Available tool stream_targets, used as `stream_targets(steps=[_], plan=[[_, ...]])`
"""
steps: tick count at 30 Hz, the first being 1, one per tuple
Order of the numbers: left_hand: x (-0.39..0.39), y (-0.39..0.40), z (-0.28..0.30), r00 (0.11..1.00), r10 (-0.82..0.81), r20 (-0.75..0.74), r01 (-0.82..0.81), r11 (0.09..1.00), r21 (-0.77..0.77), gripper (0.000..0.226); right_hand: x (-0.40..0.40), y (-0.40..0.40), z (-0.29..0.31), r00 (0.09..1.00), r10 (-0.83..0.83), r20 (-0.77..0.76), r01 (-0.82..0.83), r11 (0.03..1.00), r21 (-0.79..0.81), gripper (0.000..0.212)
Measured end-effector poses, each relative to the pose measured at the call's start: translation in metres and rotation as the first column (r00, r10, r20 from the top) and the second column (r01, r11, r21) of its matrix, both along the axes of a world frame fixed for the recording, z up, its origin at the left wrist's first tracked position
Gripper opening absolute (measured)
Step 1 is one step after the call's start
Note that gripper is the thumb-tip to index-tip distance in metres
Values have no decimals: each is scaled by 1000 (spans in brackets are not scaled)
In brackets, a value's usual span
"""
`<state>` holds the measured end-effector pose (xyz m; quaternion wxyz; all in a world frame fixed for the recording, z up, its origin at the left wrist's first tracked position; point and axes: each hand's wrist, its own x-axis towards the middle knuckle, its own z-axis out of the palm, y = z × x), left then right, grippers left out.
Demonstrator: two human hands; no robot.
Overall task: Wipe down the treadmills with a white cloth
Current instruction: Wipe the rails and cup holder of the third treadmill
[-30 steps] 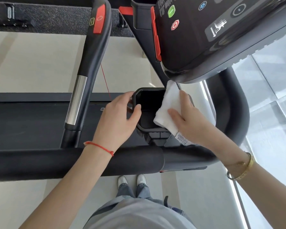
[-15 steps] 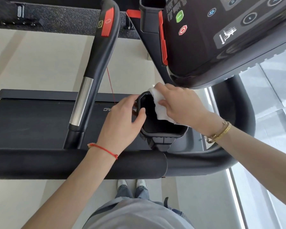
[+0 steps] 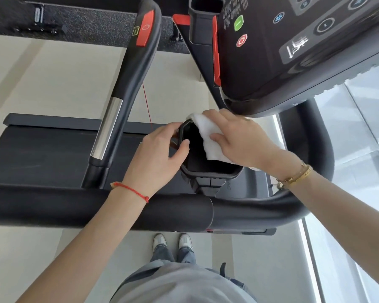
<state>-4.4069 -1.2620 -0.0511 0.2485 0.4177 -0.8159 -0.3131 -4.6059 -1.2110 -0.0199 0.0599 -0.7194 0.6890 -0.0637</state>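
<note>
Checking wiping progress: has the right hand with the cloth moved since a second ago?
Yes. The right hand carried the white cloth from the cup holder's near-right edge up to its far rim, toward the console.

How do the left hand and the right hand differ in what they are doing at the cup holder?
The left hand grips the cup holder bare at its left rim; the right hand presses a white cloth against its right side. The left wrist bears a red string; the right wrist a gold bracelet. Both touch the same holder.
</note>
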Motion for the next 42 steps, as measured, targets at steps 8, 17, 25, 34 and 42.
stream_targets(steps=[8, 17, 25, 34, 42], plan=[[-1, 0, 1, 1000, -1, 1, 1, 1000, 5, 41, 7, 17, 0, 996, -90, -2, 90, 996, -9, 55], [0, 0, 0, 1000, -5, -4, 5, 1000, 29, 44, 18, -19, -3, 975, -29, -219, 18, 998, -52, 38], [0, -1, -1, 1000, -12, -9, 12, 1000, 0, 37, 24, 19, -8, 955, -296, 22, 297, 953, -55, 54], [-1, -1, -3, 1000, -17, 9, 17, 999, -44, 33, 27, 47, -7, 741, -545, 391, 511, 836, 197, 41], [0, -1, -1, 1000, -28, -4, 28, 999, -37, 32, 25, 38, -2, 707, -566, 424, 512, 823, 245, 37]])
